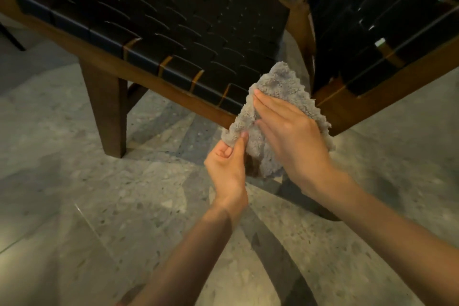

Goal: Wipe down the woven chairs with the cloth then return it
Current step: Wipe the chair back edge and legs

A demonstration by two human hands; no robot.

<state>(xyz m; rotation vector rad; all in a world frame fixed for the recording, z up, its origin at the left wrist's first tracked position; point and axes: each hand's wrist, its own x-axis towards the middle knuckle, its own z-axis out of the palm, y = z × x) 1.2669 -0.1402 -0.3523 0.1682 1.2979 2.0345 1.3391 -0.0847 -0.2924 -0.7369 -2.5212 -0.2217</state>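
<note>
pinching the cloth (280,82) at its lower left edge, the left hand (227,166) has thumb and forefinger closed on a fold of it, the other fingers curled into the palm. the right hand (290,131) lies flat on the cloth's face, fingers straight and close together, pointing up and to the left, with nothing gripped. the cloth is grey and fluffy with a wavy edge. it is spread between the two hands, its top corner standing above the right fingertips and its lower part hanging beside the left thumb.

the cloth sits in front of the near right corner of the left chair (173,20), in the gap between that and the right chair (385,32). whether it touches either frame cannot be told. both chairs have dark woven straps over brown wood frames. the left chair's seat stretches away to the upper left, and one leg (106,107) stands on the floor (74,181). the floor is pale speckled stone, crossed by shadows under the arms.
</note>
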